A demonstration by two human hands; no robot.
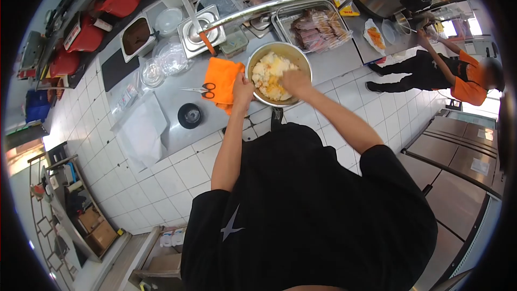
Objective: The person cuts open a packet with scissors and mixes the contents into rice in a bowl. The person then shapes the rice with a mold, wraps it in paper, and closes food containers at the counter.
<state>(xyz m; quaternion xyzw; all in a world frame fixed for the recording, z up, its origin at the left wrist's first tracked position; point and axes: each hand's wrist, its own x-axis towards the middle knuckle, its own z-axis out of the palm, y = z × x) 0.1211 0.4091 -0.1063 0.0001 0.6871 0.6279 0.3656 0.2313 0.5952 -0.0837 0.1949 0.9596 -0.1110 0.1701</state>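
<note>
A metal pot (308,67) with a dark handle stands at the counter's front edge, holding pale, rice-like food (273,71) with yellow and orange bits. My left hand (243,89) is closed on the pot's left rim, beside an orange cloth (219,75). Over the right part of the pot is my right hand (296,82), closed and blurred; whatever it may hold is hidden. Scissors (207,90) with black handles lie partly on the cloth. Further left sits a small black bowl (189,115).
White paper (141,129) and plastic lids (152,74) lie on the left counter. Behind the pot are a lidded steel container (202,32), a tray of wrapped meat (318,28) and a metal shelf rail (280,4). A co-worker (431,73) stands at the right counter.
</note>
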